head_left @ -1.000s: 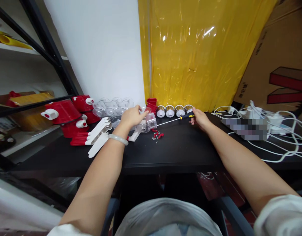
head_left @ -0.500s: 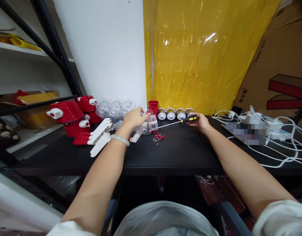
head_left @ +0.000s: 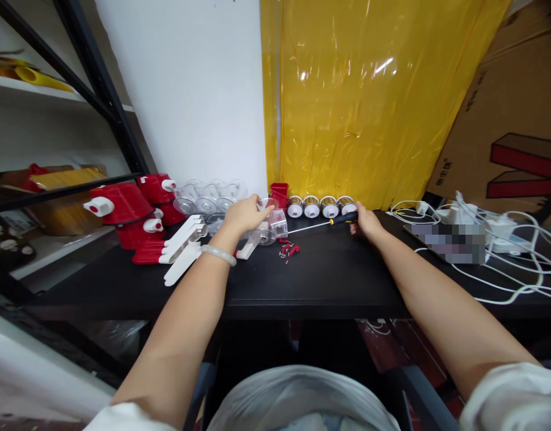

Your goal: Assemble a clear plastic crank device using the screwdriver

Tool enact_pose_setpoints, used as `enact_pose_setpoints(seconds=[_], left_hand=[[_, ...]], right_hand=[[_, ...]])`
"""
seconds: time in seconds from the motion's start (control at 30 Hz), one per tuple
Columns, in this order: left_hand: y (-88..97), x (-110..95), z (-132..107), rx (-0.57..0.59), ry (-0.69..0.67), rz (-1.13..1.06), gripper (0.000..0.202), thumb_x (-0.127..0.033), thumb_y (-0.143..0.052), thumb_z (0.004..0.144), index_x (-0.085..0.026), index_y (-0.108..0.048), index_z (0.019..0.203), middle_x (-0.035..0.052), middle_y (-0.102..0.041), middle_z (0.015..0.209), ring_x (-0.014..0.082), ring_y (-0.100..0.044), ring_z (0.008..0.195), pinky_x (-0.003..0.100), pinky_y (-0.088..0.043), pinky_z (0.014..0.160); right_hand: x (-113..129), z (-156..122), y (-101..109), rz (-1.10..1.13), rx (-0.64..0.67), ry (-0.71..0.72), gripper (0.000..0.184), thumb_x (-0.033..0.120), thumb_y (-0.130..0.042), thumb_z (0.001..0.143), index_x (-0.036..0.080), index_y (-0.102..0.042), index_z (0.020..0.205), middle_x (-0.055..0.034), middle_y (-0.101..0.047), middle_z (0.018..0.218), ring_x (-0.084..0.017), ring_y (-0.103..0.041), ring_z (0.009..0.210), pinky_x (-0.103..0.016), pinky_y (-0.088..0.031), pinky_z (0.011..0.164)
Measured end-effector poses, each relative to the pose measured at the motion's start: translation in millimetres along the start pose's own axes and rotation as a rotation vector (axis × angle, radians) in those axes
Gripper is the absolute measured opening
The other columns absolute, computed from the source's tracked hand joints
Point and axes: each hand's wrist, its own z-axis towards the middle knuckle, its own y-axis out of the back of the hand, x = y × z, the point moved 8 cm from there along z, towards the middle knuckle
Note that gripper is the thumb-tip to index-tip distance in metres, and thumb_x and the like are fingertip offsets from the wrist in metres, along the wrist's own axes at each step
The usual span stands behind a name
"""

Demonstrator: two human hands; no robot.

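Observation:
My left hand (head_left: 245, 214) rests closed over a clear plastic part (head_left: 270, 226) with a white handle on the black table (head_left: 311, 275). My right hand (head_left: 365, 220) grips the black-and-yellow handle of a screwdriver (head_left: 323, 223), whose thin shaft points left toward the clear part. Small red caps and screws (head_left: 287, 249) lie loose on the table just in front of the part. A pale bracelet sits on my left wrist.
Red and white plastic parts (head_left: 123, 212) and clear cups (head_left: 208, 197) stand at the left. A red block (head_left: 279, 193) and several metal drums (head_left: 320, 205) line the yellow sheet. White cables and a power strip (head_left: 482, 230) lie at the right. A metal shelf is far left.
My right hand has shifted slightly along the screwdriver handle and closed on it. My left hand has stayed on the clear part.

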Motion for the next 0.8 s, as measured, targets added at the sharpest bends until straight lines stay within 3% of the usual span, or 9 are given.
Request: enact_pose_setpoints(seconds=[0.1,0.2,0.3,0.43,0.6,0.67,0.8], left_hand=[[-0.3,0,1,-0.004,-0.009,-0.002,0.063,-0.072,-0.039,0.084,-0.020,-0.058,0.113,0.0130,-0.071,0.107,0.0314,-0.065,0.098,0.040,-0.046,0.081],[-0.8,1,2,-0.008,-0.013,0.000,0.062,-0.072,-0.039,0.084,-0.020,-0.058,0.112,0.0133,-0.071,0.106,0.0320,-0.065,0.097,0.041,-0.047,0.081],[-1.2,1,2,-0.011,-0.011,0.006,0.063,-0.072,-0.038,0.084,-0.020,-0.058,0.112,0.0128,-0.071,0.106,0.0321,-0.066,0.096,0.040,-0.047,0.080],[-1.0,1,2,-0.015,-0.013,0.003,0.063,-0.073,-0.037,0.084,-0.021,-0.058,0.113,0.0123,-0.071,0.106,0.0324,-0.066,0.096,0.041,-0.047,0.080],[-1.3,1,1,-0.004,-0.003,-0.009,0.063,-0.073,-0.039,0.083,-0.021,-0.058,0.114,0.0120,-0.071,0.105,0.0320,-0.065,0.097,0.041,-0.047,0.081],[-1.6,1,1,-0.003,-0.001,-0.016,0.063,-0.073,-0.039,0.083,-0.022,-0.058,0.114,0.0119,-0.071,0.106,0.0316,-0.065,0.098,0.040,-0.046,0.081],[-2.3,2,2,0.001,-0.001,-0.019,0.063,-0.073,-0.038,0.083,-0.022,-0.058,0.114,0.0120,-0.071,0.106,0.0319,-0.064,0.099,0.041,-0.046,0.082]], right_hand=[[1,-4,-8,0.140,0.066,-0.078,0.042,0.030,-0.023,0.095,0.016,-0.063,0.091,-0.0079,-0.067,0.057,-0.018,-0.063,0.048,-0.026,-0.046,0.048],[10,-10,-13,0.222,0.130,-0.045,0.039,0.020,-0.025,0.091,0.014,-0.063,0.094,-0.0089,-0.072,0.073,-0.018,-0.069,0.059,-0.023,-0.046,0.049],[12,-13,-14,0.253,0.149,-0.034,0.033,0.018,-0.031,0.090,0.015,-0.062,0.099,-0.0069,-0.072,0.072,-0.017,-0.070,0.057,-0.022,-0.046,0.050],[9,-7,-13,0.152,0.133,0.006,0.022,0.025,-0.038,0.094,0.017,-0.058,0.094,-0.0021,-0.063,0.053,-0.014,-0.061,0.043,-0.021,-0.043,0.046],[6,2,-4,-0.074,0.067,0.158,0.035,0.051,-0.048,0.093,0.020,-0.054,0.077,0.0050,-0.044,0.035,-0.011,-0.040,0.030,-0.022,-0.030,0.036],[4,4,-1,-0.157,0.061,0.175,0.043,0.059,-0.050,0.090,0.021,-0.054,0.072,0.0044,-0.043,0.035,-0.011,-0.038,0.029,-0.023,-0.029,0.035],[0,8,2,-0.199,0.039,0.131,0.049,0.063,-0.047,0.089,0.021,-0.053,0.064,-0.0005,-0.049,0.038,-0.013,-0.046,0.033,-0.025,-0.038,0.039]])
